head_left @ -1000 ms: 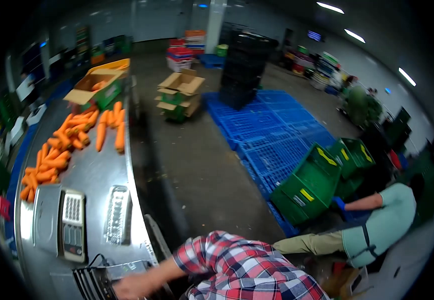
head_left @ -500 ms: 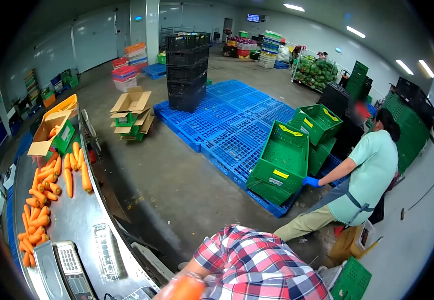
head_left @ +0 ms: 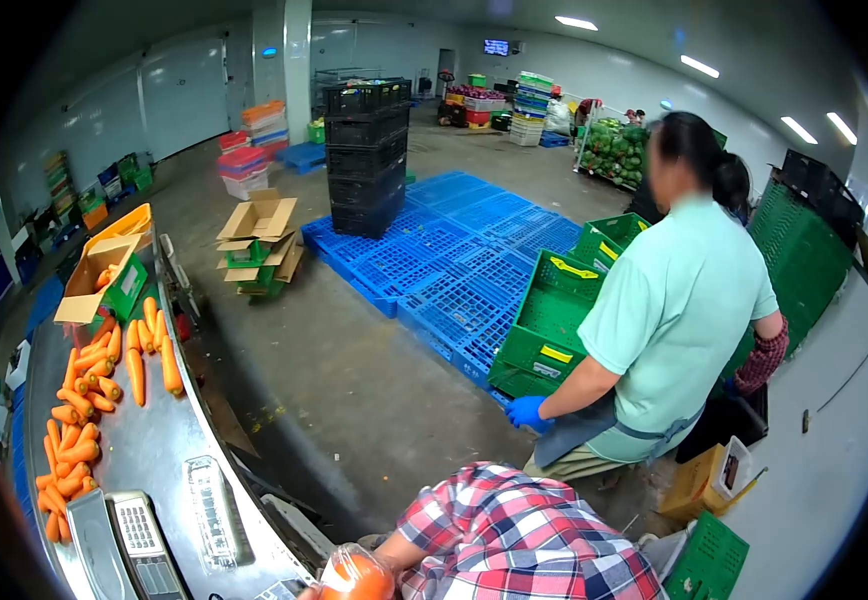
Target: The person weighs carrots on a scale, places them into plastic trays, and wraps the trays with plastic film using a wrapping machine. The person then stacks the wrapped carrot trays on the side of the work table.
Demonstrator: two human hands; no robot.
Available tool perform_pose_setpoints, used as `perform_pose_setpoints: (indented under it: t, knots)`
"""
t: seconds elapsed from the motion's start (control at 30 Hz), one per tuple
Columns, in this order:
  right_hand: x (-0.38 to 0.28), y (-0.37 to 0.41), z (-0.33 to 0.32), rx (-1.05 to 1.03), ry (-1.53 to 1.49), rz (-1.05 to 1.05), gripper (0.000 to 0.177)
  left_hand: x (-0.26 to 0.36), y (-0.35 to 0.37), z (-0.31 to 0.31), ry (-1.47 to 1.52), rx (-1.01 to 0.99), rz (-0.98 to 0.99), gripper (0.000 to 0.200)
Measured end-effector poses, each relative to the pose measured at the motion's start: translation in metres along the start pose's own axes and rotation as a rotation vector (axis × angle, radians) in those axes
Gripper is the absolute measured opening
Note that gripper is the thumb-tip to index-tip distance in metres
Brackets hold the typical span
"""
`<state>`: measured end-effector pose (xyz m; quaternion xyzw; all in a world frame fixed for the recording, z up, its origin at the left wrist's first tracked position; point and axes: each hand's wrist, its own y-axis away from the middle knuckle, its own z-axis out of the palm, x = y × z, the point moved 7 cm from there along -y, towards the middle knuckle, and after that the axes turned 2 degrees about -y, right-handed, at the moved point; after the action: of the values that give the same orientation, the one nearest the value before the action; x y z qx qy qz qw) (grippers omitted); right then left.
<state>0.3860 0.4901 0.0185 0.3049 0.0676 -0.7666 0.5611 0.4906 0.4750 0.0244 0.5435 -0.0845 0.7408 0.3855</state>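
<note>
At the bottom edge, my right hand (head_left: 386, 566) reaches in from the plaid sleeve and is closed on a clear plastic bag of carrots (head_left: 354, 577). The lower part of the bag is cut off by the frame. A small patch of skin shows at the bag's left side; it may be my left hand, but its fingers are hidden. Left of the bag is the metal worktable (head_left: 169, 430), with a digital scale (head_left: 139, 535) near its front. Loose carrots (head_left: 79, 420) lie heaped along the table's far side.
A co-worker in a light green shirt (head_left: 679, 320) stands at right, a blue-gloved hand beside green crates (head_left: 544, 340). Blue pallets (head_left: 454, 270) carry a stack of black crates (head_left: 366, 160). An open carton (head_left: 104, 280) sits at the table's far end. Flattened-top boxes (head_left: 259, 235) stand on the floor.
The co-worker has risen from leaning over the green crates, moved closer and left, and let go of the crate. The bag of carrots has shifted slightly left and is less blurred.
</note>
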Motion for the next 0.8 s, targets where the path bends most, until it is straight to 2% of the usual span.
perform_pose_setpoints:
  t: [0.1,0.17,0.2,0.23,0.27,0.3,0.33,0.37,0.4,0.43,0.47,0.5,0.53,0.6,0.63,0.67,0.77,0.8]
  knots:
    - [-0.011,0.019,0.022,-0.135,-0.183,-0.085,0.047,0.015,0.055,-0.035,0.093,0.096,-0.013,0.094]
    - [-0.041,0.037,0.049,-0.248,-0.362,-0.301,0.053,0.022,0.105,-0.060,0.192,0.197,-0.008,0.096]
    - [-0.038,0.039,0.061,-0.333,-0.310,-0.311,0.054,0.024,0.131,-0.068,0.255,0.254,0.004,0.097]
    - [-0.026,0.034,0.058,-0.205,0.074,-0.272,0.057,0.024,0.159,-0.072,0.328,0.328,0.027,0.098]
    - [-0.016,0.027,0.060,-0.207,0.003,-0.179,0.055,0.025,0.188,-0.076,0.405,0.391,0.050,0.099]
    - [-0.002,0.016,0.049,-0.128,0.041,-0.119,0.047,0.027,0.217,-0.077,0.482,0.459,0.094,0.100]
    - [-0.002,0.009,0.054,-0.142,0.116,-0.075,0.042,0.028,0.244,-0.076,0.570,0.518,0.146,0.102]
    - [0.007,0.003,0.044,0.034,0.236,0.039,0.041,0.025,0.269,-0.073,0.668,0.537,0.240,0.103]
    - [0.005,-0.005,0.045,0.162,0.461,0.052,0.041,0.025,0.294,-0.069,0.744,0.550,0.369,0.104]
    - [0.003,-0.014,0.034,0.160,0.661,-0.022,0.040,0.011,0.315,-0.077,0.865,0.392,0.669,0.101]
    - [0.009,-0.024,0.028,0.268,0.359,0.064,0.038,0.005,0.341,-0.075,0.660,0.360,0.849,0.092]
    - [0.006,-0.034,0.028,0.275,0.490,0.075,0.036,-0.011,0.361,-0.069,0.492,0.621,0.774,0.080]
    - [0.010,-0.050,0.028,0.183,0.477,0.052,0.036,-0.023,0.373,-0.065,0.347,0.872,0.653,0.067]
    - [0.009,-0.082,0.024,0.185,0.714,0.044,0.040,-0.042,0.382,-0.059,0.141,1.271,0.272,0.044]
    - [0.017,-0.096,0.027,0.109,0.678,0.127,0.041,-0.055,0.383,-0.057,0.184,1.435,0.324,0.035]
    - [0.026,-0.108,0.034,0.052,0.635,0.196,0.043,-0.057,0.387,-0.050,0.256,1.532,0.434,0.035]
    - [0.057,-0.107,0.136,-0.312,0.626,0.146,0.051,-0.090,0.417,-0.024,0.538,1.756,0.518,0.033]
    - [0.063,-0.121,0.127,-0.442,0.646,0.146,0.056,-0.101,0.431,-0.014,0.576,1.838,0.571,0.033]
